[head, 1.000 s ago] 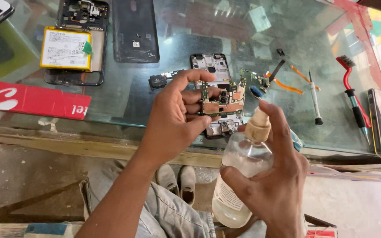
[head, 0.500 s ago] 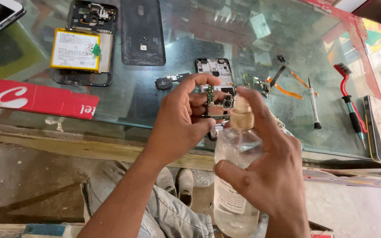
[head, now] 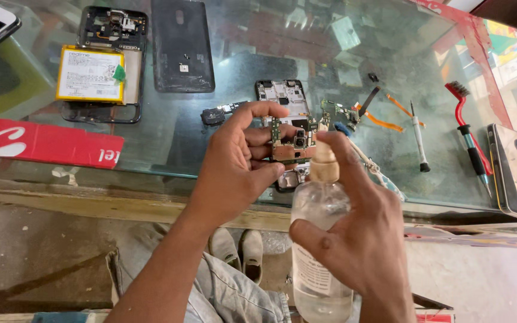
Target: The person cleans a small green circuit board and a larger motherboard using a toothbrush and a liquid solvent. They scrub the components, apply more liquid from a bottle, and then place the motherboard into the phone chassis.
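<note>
The left hand [head: 234, 173] pinches a small phone circuit board [head: 292, 142] between thumb and fingertips, holding it upright above the near edge of the glass table [head: 222, 137] with its component face turned toward the person. The right hand [head: 360, 239] is wrapped around a clear plastic spray bottle [head: 321, 239], forefinger laid over its tan pump head [head: 323, 164]. That head sits just below and right of the board, nearly touching its lower edge, the bottle's long axis standing almost vertical.
</note>
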